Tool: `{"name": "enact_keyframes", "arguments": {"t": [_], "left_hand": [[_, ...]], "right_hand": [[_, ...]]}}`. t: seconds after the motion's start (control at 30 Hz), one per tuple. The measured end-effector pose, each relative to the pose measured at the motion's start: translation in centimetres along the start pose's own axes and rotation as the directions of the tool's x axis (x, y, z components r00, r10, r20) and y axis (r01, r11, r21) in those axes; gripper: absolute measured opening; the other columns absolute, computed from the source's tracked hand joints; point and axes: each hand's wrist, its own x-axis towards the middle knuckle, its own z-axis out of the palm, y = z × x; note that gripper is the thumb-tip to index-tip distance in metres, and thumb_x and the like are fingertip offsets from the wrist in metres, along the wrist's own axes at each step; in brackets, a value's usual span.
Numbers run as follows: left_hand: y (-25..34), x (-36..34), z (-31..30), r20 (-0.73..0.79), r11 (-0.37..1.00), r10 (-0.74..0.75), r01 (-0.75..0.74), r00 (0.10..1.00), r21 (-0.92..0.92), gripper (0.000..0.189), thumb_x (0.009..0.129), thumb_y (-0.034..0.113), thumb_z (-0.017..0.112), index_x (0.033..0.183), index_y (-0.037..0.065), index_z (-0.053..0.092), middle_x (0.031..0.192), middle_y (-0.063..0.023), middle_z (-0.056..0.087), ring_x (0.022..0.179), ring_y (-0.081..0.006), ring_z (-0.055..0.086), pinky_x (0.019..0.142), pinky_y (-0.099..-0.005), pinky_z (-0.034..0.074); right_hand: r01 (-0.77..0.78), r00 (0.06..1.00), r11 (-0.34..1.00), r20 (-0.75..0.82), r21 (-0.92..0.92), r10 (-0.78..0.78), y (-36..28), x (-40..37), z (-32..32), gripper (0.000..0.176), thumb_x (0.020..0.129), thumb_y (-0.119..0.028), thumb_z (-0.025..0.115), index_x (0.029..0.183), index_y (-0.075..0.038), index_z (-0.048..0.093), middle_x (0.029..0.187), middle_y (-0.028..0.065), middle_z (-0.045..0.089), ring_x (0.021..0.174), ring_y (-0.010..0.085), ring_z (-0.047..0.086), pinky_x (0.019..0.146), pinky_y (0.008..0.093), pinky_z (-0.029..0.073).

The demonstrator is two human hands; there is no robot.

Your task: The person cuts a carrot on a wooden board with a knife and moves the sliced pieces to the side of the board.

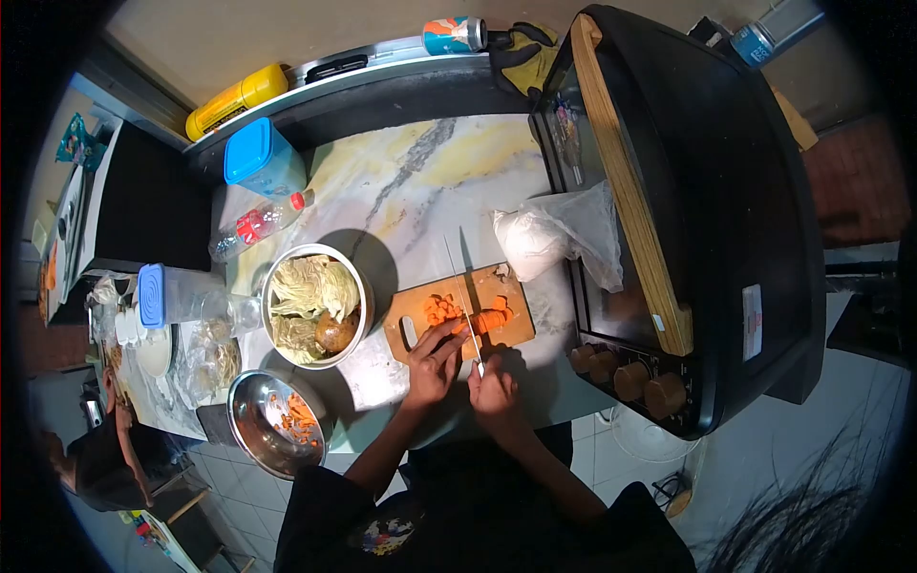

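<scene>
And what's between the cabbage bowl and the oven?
Between the bowl and the oven, the head view shows the board, with carrots and the knife. The bag is there too, nearer the oven.

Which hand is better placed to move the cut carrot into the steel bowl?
Likely the left hand: it is nearer the steel bowl, and the right hand grips the knife.

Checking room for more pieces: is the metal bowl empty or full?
Partly filled: the metal bowl holds some orange pieces, with bare metal showing around them.
</scene>
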Motion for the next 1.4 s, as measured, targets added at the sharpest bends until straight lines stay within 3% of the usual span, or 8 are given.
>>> {"name": "enact_keyframes", "arguments": {"t": [0.2, 0.4, 0.47, 0.6, 0.8, 0.9, 0.97, 1.4], "left_hand": [[-0.3, -0.2, 0.2, -0.005, 1.0, 0.001, -0.001, 1.0, -0.024, 0.039, 0.071, -0.011, 0.058, 0.107, 0.003, 0.069, 0.111, -0.018, 0.063, 0.098, -0.0354, 0.063, 0.083, -0.038, 0.051], [-1.4, -0.6, 0.8, -0.046, 0.998, 0.058, -0.058, 0.997, -0.01, 0.04, 0.071, -0.01, 0.06, 0.107, 0.004, 0.07, 0.111, -0.0163, 0.063, 0.098, -0.0335, 0.063, 0.083, -0.0377, 0.052], [-1.1, -1.0, 0.8, -0.036, 0.999, 0.034, -0.035, 0.999, -0.003, 0.04, 0.07, -0.01, 0.06, 0.107, 0.004, 0.07, 0.111, -0.016, 0.063, 0.097, -0.0331, 0.064, 0.083, -0.0374, 0.052], [-1.0, -0.2, 0.7, -0.052, 0.999, 0.053, -0.053, 0.997, 0.003, 0.038, 0.071, -0.01, 0.06, 0.105, 0.004, 0.07, 0.109, -0.016, 0.064, 0.095, -0.033, 0.064, 0.082, -0.0369, 0.053], [0.1, 0.1, 0.2, -0.044, 0.999, 0.032, -0.032, 0.999, 0.011, 0.037, 0.071, -0.011, 0.061, 0.104, 0.002, 0.069, 0.107, -0.0163, 0.064, 0.094, -0.0335, 0.064, 0.08, -0.0371, 0.052], [0.3, 0.1, 0.3, -0.061, 1.0, 0.019, -0.019, 0.998, -0.006, 0.035, 0.072, -0.01, 0.061, 0.104, 0.002, 0.069, 0.107, -0.0165, 0.064, 0.093, -0.0335, 0.064, 0.08, -0.0372, 0.052], [0.2, -0.1, 0.2, -0.073, 1.0, 0.001, -0.003, 0.997, -0.017, 0.034, 0.072, -0.009, 0.062, 0.103, 0.002, 0.069, 0.107, -0.0166, 0.064, 0.093, -0.0335, 0.064, 0.08, -0.0373, 0.052], [0.4, -0.4, 0.5, -0.128, 0.999, -0.021, 0.016, 0.992, -0.042, 0.024, 0.079, -0.004, 0.062, 0.101, 0.002, 0.071, 0.104, -0.0159, 0.067, 0.094, -0.0311, 0.065, 0.081, -0.0345, 0.053]], "right_hand": [[-0.069, 0.997, 0.998, 0.038, -0.001, 0.068, -0.3, 0.5, -0.2, 0.041, 0.093, -0.034, 0.053, 0.114, 0.0, 0.044, 0.081, 0.0295, 0.06, 0.08, 0.0488, 0.059, 0.072, 0.0551, 0.047], [0.034, 0.998, 0.986, 0.05, 0.162, -0.043, 0.5, 2.0, 0.0, 0.036, 0.093, -0.032, 0.052, 0.109, -0.003, 0.04, 0.084, 0.0304, 0.06, 0.084, 0.0504, 0.057, 0.074, 0.0567, 0.046], [0.086, 0.994, 0.994, -0.067, 0.075, -0.081, 0.1, 1.5, -0.2, 0.031, 0.092, -0.027, 0.054, 0.103, 0.001, 0.044, 0.071, 0.0228, 0.059, 0.069, 0.0422, 0.06, 0.059, 0.0492, 0.05], [0.045, 0.999, 0.997, -0.02, 0.067, -0.044, 0.2, 2.1, 0.0, 0.031, 0.092, -0.027, 0.054, 0.101, 0.002, 0.046, 0.069, 0.0219, 0.06, 0.066, 0.0429, 0.06, 0.057, 0.0483, 0.05], [0.12, 0.989, 0.993, -0.088, -0.009, -0.12, 0.2, 1.8, 0.0, 0.034, 0.093, -0.027, 0.051, 0.105, 0.004, 0.046, 0.069, 0.0255, 0.059, 0.07, 0.0469, 0.06, 0.062, 0.0513, 0.049], [0.177, 0.982, 0.979, -0.087, 0.099, -0.168, 0.5, 2.1, -0.2, 0.035, 0.095, -0.028, 0.048, 0.107, 0.005, 0.045, 0.069, 0.0292, 0.058, 0.073, 0.0493, 0.059, 0.066, 0.0551, 0.047], [0.101, 0.995, 0.982, -0.025, 0.162, -0.098, 0.0, 1.8, -0.7, 0.036, 0.095, -0.028, 0.049, 0.11, 0.004, 0.041, 0.07, 0.0299, 0.059, 0.071, 0.0508, 0.057, 0.063, 0.0582, 0.044], [0.241, 0.97, 0.967, -0.067, 0.08, -0.236, -0.2, 0.2, -2.5, 0.032, 0.095, -0.027, 0.049, 0.107, 0.003, 0.046, 0.068, 0.0324, 0.057, 0.068, 0.0501, 0.058, 0.06, 0.0572, 0.045]]}}
